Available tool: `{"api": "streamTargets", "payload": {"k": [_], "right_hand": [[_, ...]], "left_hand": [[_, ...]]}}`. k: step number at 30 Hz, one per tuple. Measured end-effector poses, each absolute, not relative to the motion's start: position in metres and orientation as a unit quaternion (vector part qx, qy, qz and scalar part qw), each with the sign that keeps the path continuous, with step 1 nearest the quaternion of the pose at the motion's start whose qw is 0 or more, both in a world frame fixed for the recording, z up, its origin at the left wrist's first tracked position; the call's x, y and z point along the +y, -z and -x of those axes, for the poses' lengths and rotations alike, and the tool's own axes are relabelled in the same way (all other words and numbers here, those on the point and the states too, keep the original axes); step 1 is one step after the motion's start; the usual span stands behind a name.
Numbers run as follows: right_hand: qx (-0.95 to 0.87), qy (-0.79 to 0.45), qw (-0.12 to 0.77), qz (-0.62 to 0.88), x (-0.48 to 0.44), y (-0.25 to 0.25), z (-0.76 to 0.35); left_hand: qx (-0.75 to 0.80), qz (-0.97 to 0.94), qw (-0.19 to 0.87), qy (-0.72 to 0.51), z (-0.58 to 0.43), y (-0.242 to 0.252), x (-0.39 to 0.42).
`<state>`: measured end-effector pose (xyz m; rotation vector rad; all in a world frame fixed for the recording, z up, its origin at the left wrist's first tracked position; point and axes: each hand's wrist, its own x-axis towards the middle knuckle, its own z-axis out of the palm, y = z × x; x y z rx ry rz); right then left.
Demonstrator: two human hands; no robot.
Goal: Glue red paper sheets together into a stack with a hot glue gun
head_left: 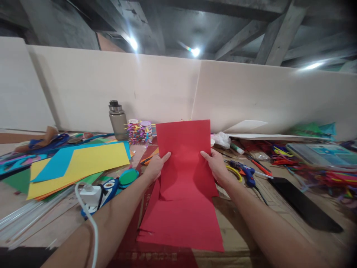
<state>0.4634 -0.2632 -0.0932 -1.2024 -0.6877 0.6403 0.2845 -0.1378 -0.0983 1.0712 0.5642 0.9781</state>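
Red paper sheet (pixel 182 175) pinched between left hand (pixel 155 166), right hand (pixel 216 166), seemingly half-lifted

red paper sheet (pixel 182 178), bent upward mid-length, lower half flat

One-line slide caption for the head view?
Bare left hand and right hand grip a red paper sheet above a craft table.
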Motion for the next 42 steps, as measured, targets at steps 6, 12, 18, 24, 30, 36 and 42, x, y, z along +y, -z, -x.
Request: {"api": "streamTargets", "payload": {"k": [6, 12, 18, 24, 30, 36, 42], "right_hand": [[-0.310, -0.296, 0.728, 0.535, -0.263, 0.094, -0.464], [-0.294, -0.303, 0.723, 0.546, -0.262, 0.095, -0.465], [-0.259, -0.326, 0.728, 0.545, -0.261, 0.096, -0.469], [-0.248, -0.337, 0.725, 0.547, -0.261, 0.097, -0.469], [-0.254, -0.347, 0.710, 0.558, -0.263, 0.093, -0.466], [-0.265, -0.354, 0.691, 0.572, -0.262, 0.095, -0.470], [-0.301, -0.292, 0.715, 0.560, -0.261, 0.096, -0.469]], "left_hand": [[0.220, -0.482, 0.725, -0.440, -0.286, 0.099, -0.139], [0.211, -0.472, 0.757, -0.400, -0.286, 0.093, -0.144], [0.229, -0.489, 0.759, -0.365, -0.284, 0.093, -0.145], [0.225, -0.481, 0.783, -0.323, -0.283, 0.093, -0.146], [0.228, -0.485, 0.784, -0.312, -0.282, 0.095, -0.142], [0.211, -0.490, 0.791, -0.299, -0.282, 0.103, -0.135], [0.229, -0.472, 0.788, -0.322, -0.283, 0.100, -0.136]]}}
